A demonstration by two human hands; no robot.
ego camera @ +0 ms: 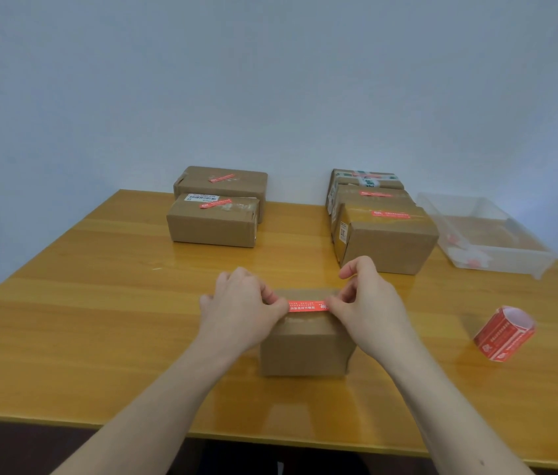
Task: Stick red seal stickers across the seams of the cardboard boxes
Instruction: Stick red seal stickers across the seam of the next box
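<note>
While our fingers cover both ends of the red seal sticker (307,306), its print stays too small to read. At 6 o'clock on the table (99,320), our left hand (241,305) and right hand (364,303) each pinch an end, knuckles raised, stretching it over the near cardboard box (305,347). Our sticker roll (504,334) lies at 3 o'clock.

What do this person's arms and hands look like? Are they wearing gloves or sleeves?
Both arms are bare as far up as the picture shows: no sleeves in view. The left hand and right hand wear no gloves, and no rings, watch or bracelets show. The fingernails that show look short and plain.
</note>
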